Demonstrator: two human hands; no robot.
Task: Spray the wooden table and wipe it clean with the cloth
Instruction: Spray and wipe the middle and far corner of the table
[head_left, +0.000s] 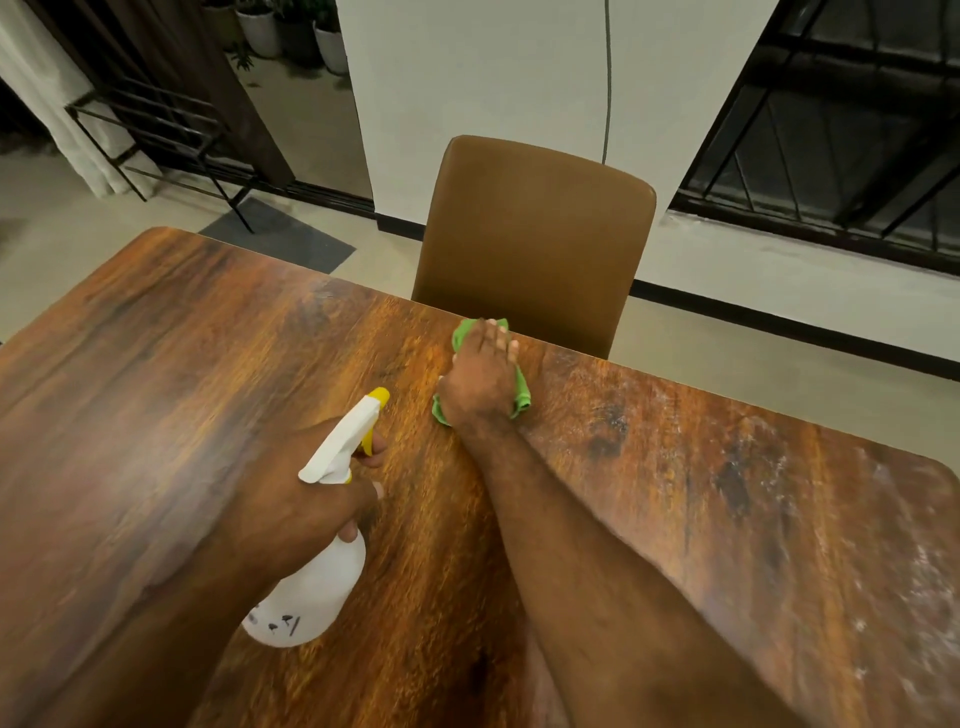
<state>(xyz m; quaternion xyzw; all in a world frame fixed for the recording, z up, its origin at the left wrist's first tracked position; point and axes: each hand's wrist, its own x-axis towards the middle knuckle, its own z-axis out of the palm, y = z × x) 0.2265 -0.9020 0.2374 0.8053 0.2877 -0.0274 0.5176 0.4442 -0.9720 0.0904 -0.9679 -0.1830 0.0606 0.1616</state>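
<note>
The wooden table (182, 364) fills the lower view, dark brown with strong grain. My right hand (480, 376) presses flat on a green cloth (521, 396) near the table's far edge, in front of the chair. The cloth is bunched under the palm, with only its edges showing. My left hand (322, 499) grips a white spray bottle (317, 587) with a yellow nozzle tip, held tilted above the table, a finger on the trigger. Whitish dusty marks (841, 525) cover the right part of the tabletop.
A brown padded chair (535, 234) stands pushed against the far edge of the table. Behind it is a white wall with a hanging cord. A dark metal rack (156, 135) and a floor mat lie at the back left. Barred windows are at the right.
</note>
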